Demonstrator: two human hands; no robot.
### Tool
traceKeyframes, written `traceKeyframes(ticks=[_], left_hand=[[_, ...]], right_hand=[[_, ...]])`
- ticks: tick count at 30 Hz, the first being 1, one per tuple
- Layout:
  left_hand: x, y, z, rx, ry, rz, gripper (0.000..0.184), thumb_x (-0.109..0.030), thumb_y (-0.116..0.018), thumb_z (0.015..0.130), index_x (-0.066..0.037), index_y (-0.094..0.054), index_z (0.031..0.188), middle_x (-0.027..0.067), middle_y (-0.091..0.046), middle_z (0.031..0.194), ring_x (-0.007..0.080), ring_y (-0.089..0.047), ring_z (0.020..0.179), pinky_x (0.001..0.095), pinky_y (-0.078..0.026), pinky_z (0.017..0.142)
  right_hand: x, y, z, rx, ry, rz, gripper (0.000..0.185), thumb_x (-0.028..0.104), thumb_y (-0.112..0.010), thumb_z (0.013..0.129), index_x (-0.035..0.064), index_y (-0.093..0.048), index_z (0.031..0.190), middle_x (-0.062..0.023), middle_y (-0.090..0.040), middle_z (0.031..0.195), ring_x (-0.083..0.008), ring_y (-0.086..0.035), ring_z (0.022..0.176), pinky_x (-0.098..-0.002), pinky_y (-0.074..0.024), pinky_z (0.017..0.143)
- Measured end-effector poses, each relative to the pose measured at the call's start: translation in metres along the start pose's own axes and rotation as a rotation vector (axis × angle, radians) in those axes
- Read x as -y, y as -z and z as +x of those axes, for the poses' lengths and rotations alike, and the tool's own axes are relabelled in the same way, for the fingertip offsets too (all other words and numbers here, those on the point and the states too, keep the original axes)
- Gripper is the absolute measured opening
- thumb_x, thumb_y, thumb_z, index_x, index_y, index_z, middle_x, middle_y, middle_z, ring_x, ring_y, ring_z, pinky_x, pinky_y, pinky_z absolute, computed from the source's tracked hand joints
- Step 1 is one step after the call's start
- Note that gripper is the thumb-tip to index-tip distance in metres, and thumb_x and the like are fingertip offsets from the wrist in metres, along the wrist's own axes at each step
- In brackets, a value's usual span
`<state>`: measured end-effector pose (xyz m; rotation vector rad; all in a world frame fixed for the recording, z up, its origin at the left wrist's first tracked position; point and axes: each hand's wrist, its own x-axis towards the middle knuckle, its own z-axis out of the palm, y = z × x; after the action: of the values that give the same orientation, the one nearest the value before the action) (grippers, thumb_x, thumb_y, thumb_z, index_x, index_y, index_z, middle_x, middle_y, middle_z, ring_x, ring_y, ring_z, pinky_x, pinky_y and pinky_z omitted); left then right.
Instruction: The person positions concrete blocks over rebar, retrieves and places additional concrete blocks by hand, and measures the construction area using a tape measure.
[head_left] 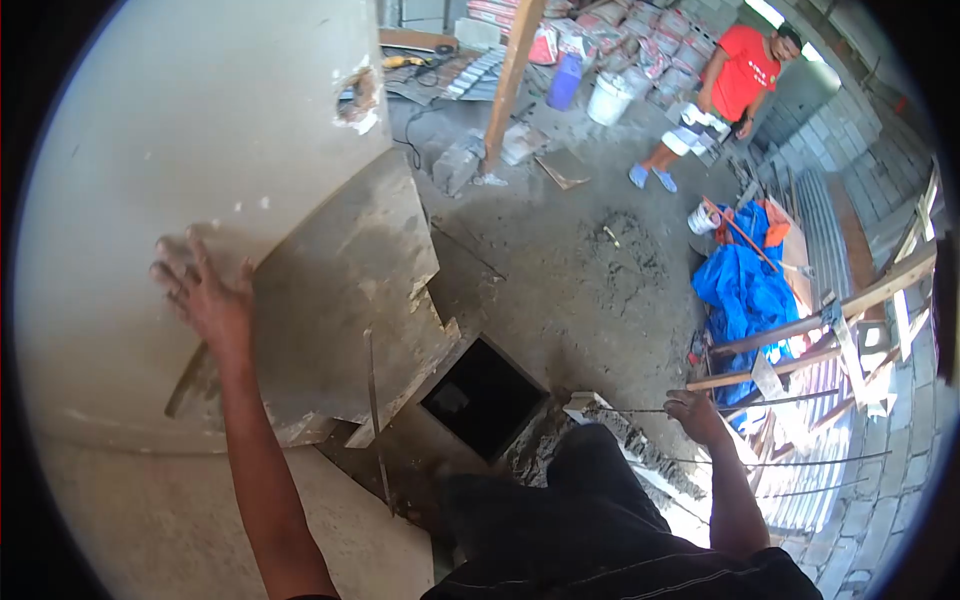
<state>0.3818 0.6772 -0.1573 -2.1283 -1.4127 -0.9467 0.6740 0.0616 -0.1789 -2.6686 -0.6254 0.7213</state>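
Note:
My left hand (212, 300) lies against the pale plastered wall (230, 120), its fingers spread and nothing in it. Beside that hand, a grey unpainted patch (340, 290) with a ragged edge covers the wall's lower part. On the right, my right hand (698, 415) has its fingers curled at a thin steel rod (780, 400), which sticks out sideways on both sides of the hand. Below it, more thin rods (820, 461) run roughly parallel. My dark-clothed legs (600, 475) are between the two hands, close to a broken concrete edge (640, 455).
A dark square opening (485, 397) lies in the floor before me. An upright rod (375, 410) stands left of it. Blue tarp (745, 290) and timber (890, 280) lie at right. A person in red (745, 75) stands farther back, near a white bucket (608, 98) and stacked sacks (660, 40).

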Motion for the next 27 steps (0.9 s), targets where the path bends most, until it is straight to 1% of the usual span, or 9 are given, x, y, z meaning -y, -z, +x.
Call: traceKeyframes(ticks=[9, 16, 18, 20, 23, 24, 25, 26, 27], left_hand=[[-0.015, -0.035, 0.001, -0.081, 0.04, 0.171, 0.087, -0.038, -0.074, 0.077, -0.022, -0.027, 0.149, 0.0176, -0.016, 0.155, 0.047, -0.02, 0.138, 0.0583, -0.027, 0.107], [-0.053, -0.034, 0.008, -0.03, -0.003, 0.394, 0.086, -0.034, -0.073, 0.079, -0.016, -0.026, 0.149, 0.0192, -0.016, 0.155, 0.0461, -0.02, 0.138, 0.0534, -0.03, 0.107], [-0.065, -0.021, 0.017, 0.172, 0.104, 0.394, 0.086, -0.034, -0.072, 0.081, -0.016, -0.024, 0.149, 0.0192, -0.015, 0.155, 0.0439, -0.02, 0.139, 0.053, -0.031, 0.107], [-0.08, -0.023, 0.022, 0.203, 0.234, 0.416, 0.083, -0.033, -0.072, 0.082, -0.015, -0.026, 0.148, 0.0197, -0.017, 0.154, 0.042, -0.022, 0.139, 0.0527, -0.032, 0.107], [-0.152, -0.024, 0.052, 0.095, 0.494, 0.482, 0.075, -0.031, -0.07, 0.084, -0.014, -0.032, 0.146, 0.021, -0.023, 0.151, 0.0391, -0.027, 0.137, 0.0516, -0.034, 0.106], [-0.182, -0.029, 0.069, -0.053, 0.6, 0.523, 0.069, -0.03, -0.069, 0.085, -0.014, -0.036, 0.144, 0.0219, -0.028, 0.15, 0.038, -0.031, 0.136, 0.0508, -0.035, 0.106], [-0.208, -0.041, 0.079, -0.119, 0.432, 0.552, 0.064, -0.035, -0.066, 0.088, -0.01, -0.041, 0.141, 0.0194, -0.037, 0.145, 0.0362, -0.04, 0.13, 0.0463, -0.039, 0.103], [-0.244, -0.063, 0.088, -0.189, 0.338, 0.279, 0.061, -0.036, -0.066, 0.087, -0.006, -0.045, 0.137, 0.0178, -0.042, 0.142, 0.0343, -0.044, 0.127, 0.0442, -0.039, 0.104], [-0.362, -0.071, 0.124, 0.043, 0.669, 0.036, 0.061, -0.031, -0.068, 0.087, -0.006, -0.044, 0.137, 0.0167, -0.04, 0.143, 0.0333, -0.042, 0.128, 0.0431, -0.039, 0.104]], right_hand=[[-0.031, -0.007, 0.122, -0.117, -0.059, 0.341, 0.035, 0.019, -0.061, 0.086, -0.0035, -0.062, 0.113, -0.0191, -0.067, 0.099, -0.0239, -0.067, 0.088, -0.0329, -0.0507, 0.079], [-0.12, 0.008, 0.421, -0.035, -0.018, 0.42, 0.032, 0.022, -0.058, 0.088, -0.0022, -0.064, 0.108, -0.0152, -0.068, 0.097, -0.0213, -0.069, 0.076, -0.0311, -0.0527, 0.067], [-0.184, -0.017, 0.473, -0.035, -0.048, 0.366, 0.032, 0.021, -0.058, 0.088, -0.0021, -0.064, 0.108, -0.0161, -0.068, 0.097, -0.0221, -0.069, 0.075, -0.0321, -0.0527, 0.069], [-0.261, -0.028, 0.529, -0.182, 0.704, -0.426, 0.032, 0.021, -0.058, 0.086, -0.0021, -0.064, 0.107, -0.0178, -0.068, 0.095, -0.0231, -0.068, 0.075, -0.0333, -0.0522, 0.073], [-0.237, 0.03, 0.543, 0.193, 0.376, -0.092, 0.028, 0.017, -0.06, 0.082, 0.0031, -0.067, 0.105, -0.0147, -0.069, 0.097, -0.0286, -0.068, 0.085, -0.0385, -0.0534, 0.076], [-0.204, 0.065, 0.541, 0.272, -0.06, 0.22, 0.027, 0.016, -0.062, 0.08, 0.0035, -0.067, 0.104, -0.0145, -0.069, 0.098, -0.0285, -0.067, 0.086, -0.0382, -0.0535, 0.076], [-0.182, 0.094, 0.543, 0.342, -0.498, 0.525, 0.026, 0.014, -0.064, 0.079, 0.0039, -0.068, 0.103, -0.0143, -0.069, 0.098, -0.0285, -0.067, 0.087, -0.0379, -0.0537, 0.076], [-0.172, 0.114, 0.553, 0.343, -0.497, 0.523, 0.026, 0.014, -0.064, 0.079, 0.0039, -0.068, 0.103, -0.0143, -0.069, 0.098, -0.0285, -0.067, 0.087, -0.0379, -0.0537, 0.076], [-0.164, 0.132, 0.567, 0.31, -0.545, 0.578, 0.027, 0.013, -0.064, 0.079, 0.0025, -0.067, 0.103, -0.0154, -0.069, 0.098, -0.0277, -0.068, 0.086, -0.037, -0.0535, 0.075]])
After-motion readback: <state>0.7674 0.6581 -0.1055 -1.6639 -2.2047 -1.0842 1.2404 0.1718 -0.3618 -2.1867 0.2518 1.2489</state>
